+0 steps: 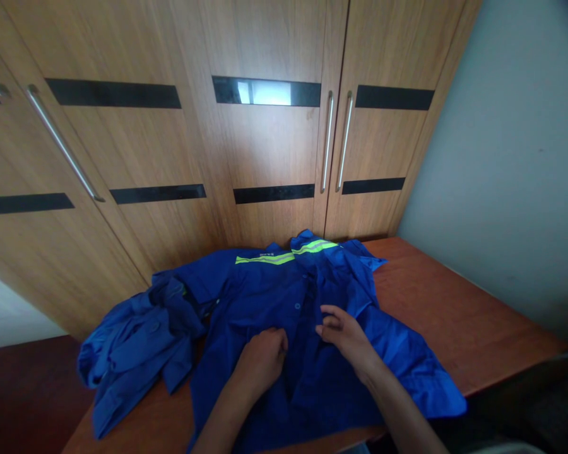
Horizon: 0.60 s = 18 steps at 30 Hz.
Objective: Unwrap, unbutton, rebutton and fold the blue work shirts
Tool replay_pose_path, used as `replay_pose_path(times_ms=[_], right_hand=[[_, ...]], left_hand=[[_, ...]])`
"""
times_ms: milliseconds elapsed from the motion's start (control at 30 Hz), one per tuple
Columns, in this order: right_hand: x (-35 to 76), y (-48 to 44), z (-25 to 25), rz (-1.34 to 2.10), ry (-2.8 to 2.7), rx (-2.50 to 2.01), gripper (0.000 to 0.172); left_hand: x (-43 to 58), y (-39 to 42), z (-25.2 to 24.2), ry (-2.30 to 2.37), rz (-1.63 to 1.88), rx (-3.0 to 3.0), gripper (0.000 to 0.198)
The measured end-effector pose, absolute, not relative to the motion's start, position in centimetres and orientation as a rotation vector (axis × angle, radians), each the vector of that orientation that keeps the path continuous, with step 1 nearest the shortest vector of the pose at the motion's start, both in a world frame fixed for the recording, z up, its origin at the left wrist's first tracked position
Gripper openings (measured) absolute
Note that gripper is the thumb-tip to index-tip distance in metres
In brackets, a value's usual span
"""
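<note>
A blue work jacket with yellow-green and silver reflective strips across the chest lies front up on the reddish-brown tabletop. Its front is partly unfastened, and a button shows along the front edge. My left hand is closed at the jacket's front edge, its fingertips curled under and partly hidden. Over the opposite front panel, my right hand has its fingers bent and apart, with nothing visible between them. The sleeve at the right spreads toward the near edge.
A crumpled blue garment lies at the left, against the jacket's sleeve. Behind the table stands a wooden wardrobe with black strips and metal handles. A pale wall borders the right side.
</note>
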State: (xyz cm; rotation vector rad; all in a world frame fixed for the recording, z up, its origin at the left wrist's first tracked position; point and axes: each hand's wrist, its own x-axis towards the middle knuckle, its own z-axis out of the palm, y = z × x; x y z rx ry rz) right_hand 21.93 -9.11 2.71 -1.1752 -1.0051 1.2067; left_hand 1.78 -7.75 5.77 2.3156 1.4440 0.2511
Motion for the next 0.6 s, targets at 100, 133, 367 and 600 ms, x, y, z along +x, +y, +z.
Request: replay_pose_path(times_ms=[100,133,367,600], right_hand=[[21.8,-9.0,2.8,1.134,-1.026,-1.169,0.045],[21.7,-8.9,2.8,1.097,-1.032,-1.168,0.044],[21.0,-9.1,3.2,0.996,-1.045,-1.087,0.036],[21.9,-9.4,1.5,0.835,-1.231,-1.271,0.018]], left_hand=[[2.2,-7.6,6.1,1.498,0.346,2.262,0.012],[2.4,-7.6,6.3,1.496,0.401,2.24,0.01],[4.7,-7.3,6.3,1.376,0.815,2.061,0.007],[5.7,-7.7,4.3,1.237,1.031,1.775,0.006]])
